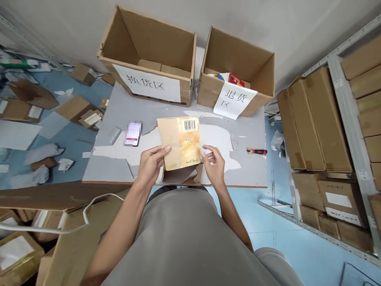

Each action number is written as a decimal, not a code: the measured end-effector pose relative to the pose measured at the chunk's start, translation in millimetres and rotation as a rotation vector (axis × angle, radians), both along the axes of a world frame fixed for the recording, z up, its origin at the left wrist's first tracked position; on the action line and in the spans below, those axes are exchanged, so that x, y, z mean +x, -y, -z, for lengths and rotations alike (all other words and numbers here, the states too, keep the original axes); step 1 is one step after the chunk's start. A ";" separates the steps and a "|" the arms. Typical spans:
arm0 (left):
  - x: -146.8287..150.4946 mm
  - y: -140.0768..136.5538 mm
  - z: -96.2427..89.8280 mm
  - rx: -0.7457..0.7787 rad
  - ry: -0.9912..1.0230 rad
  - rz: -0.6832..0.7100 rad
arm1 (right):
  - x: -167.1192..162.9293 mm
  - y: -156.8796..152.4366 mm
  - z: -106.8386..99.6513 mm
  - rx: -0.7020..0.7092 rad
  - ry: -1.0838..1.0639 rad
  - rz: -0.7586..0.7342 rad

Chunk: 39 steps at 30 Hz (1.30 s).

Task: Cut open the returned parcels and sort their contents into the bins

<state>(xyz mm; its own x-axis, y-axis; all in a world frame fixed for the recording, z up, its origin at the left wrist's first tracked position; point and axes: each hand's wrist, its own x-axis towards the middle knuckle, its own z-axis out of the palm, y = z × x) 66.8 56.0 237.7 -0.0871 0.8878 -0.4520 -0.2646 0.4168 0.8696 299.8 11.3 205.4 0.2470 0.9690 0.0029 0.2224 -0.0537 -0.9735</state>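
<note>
Grey shirt fabric (187, 239) fills the foreground, and beyond it both hands are raised at the near edge of the table (117, 103). Between them is the tan-and-yellow book (179, 144), its barcode face up, above some brown cardboard (198, 174). The left hand (150, 162) pinches the book's left edge, thumb on top; the right hand (214, 162) has loosely curled fingers beside the opposite edge, and whether they touch it cannot be told.

With the clear grip at only 1 side, the book could tilt or slide onto the cardboard if that thumb slackens. A wide sweep of the right arm could knock the cutter (257, 151) off the table's right side; its blade is too small to judge. Likewise, a leftward sweep could push the phone (133, 134) away.

Counted on the tabletop: 1 phone, 1 cutter and 2 big cartons, the left carton (163, 37) and the right carton (243, 49), bearing 1 paper sign each, so 2 signs. The right carton shows 1 red packet (236, 80). Held above is 1 book.
</note>
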 end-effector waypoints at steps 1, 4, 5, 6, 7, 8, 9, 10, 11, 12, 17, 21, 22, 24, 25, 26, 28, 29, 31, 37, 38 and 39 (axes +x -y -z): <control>0.0 -1.8 0.5 0.029 0.012 0.027 | -1.8 -1.5 -5.9 -0.014 -0.030 -0.019; -3.9 -6.7 5.2 0.138 -0.009 0.106 | -2.0 -9.3 -13.2 -0.071 -0.139 -0.065; -6.5 -8.5 6.8 0.181 -0.041 0.136 | -0.6 -12.2 -13.9 -0.076 -0.164 -0.076; -9.7 -10.3 7.8 0.229 -0.085 0.169 | 1.1 -15.0 -14.7 -0.071 -0.177 -0.085; -13.3 -12.0 8.1 0.285 -0.139 0.200 | 3.0 -17.3 -16.0 -0.057 -0.177 -0.085; -17.3 -13.7 7.6 0.346 -0.197 0.228 | 4.9 -19.2 -17.9 -0.036 -0.169 -0.086; -21.5 -15.3 6.4 0.413 -0.250 0.255 | 6.6 -20.4 -20.5 -0.006 -0.157 -0.087; -25.6 -16.8 4.7 0.484 -0.294 0.282 | 8.1 -21.0 -23.5 0.030 -0.147 -0.092; -29.5 -18.0 2.8 0.555 -0.325 0.302 | 9.2 -21.0 -26.8 0.065 -0.141 -0.100; -32.9 -19.2 1.1 0.624 -0.348 0.319 | 10.0 -20.5 -29.9 0.096 -0.138 -0.110; -41.6 -22.9 1.5 0.843 -0.437 0.313 | 7.6 -15.2 -36.8 0.147 -0.138 -0.102; -41.5 -23.1 8.3 0.919 -0.467 0.268 | 2.3 -14.1 -31.6 0.058 -0.263 -0.104; -40.8 -22.6 10.3 0.927 -0.467 0.267 | 0.5 -14.2 -29.1 0.013 -0.298 -0.111; -38.5 -20.3 15.6 0.889 -0.464 0.259 | -4.1 -14.2 -23.0 -0.062 -0.336 -0.105; -36.9 -18.6 19.3 0.839 -0.448 0.243 | -7.0 -14.1 -19.6 -0.078 -0.339 -0.090; -34.9 -16.6 23.6 0.768 -0.418 0.219 | -10.0 -13.8 -16.1 -0.078 -0.335 -0.067; -30.6 -11.7 33.3 0.582 -0.307 0.167 | -15.7 -13.1 -9.6 -0.049 -0.312 -0.008; -28.6 -9.1 37.9 0.484 -0.241 0.149 | -18.1 -13.0 -6.7 -0.036 -0.297 0.019; -25.1 -4.0 43.7 0.326 -0.147 0.143 | -21.1 -14.1 -1.6 -0.032 -0.274 0.055; -6.2 11.9 16.0 0.453 -0.262 0.158 | -24.2 -32.5 12.1 -0.072 -0.394 -0.035; -0.1 15.6 7.6 0.527 -0.335 0.174 | -25.8 -36.5 14.3 -0.089 -0.435 -0.063; 6.6 19.5 -0.1 0.603 -0.421 0.196 | -27.9 -40.0 16.5 -0.107 -0.473 -0.087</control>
<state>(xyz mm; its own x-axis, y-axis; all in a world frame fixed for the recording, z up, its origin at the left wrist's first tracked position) 73.4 36.5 237.8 0.0396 0.9874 0.1532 0.1699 -0.1578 0.9728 271.9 51.3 189.0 0.1148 0.9749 -0.1908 -0.2345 -0.1601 -0.9589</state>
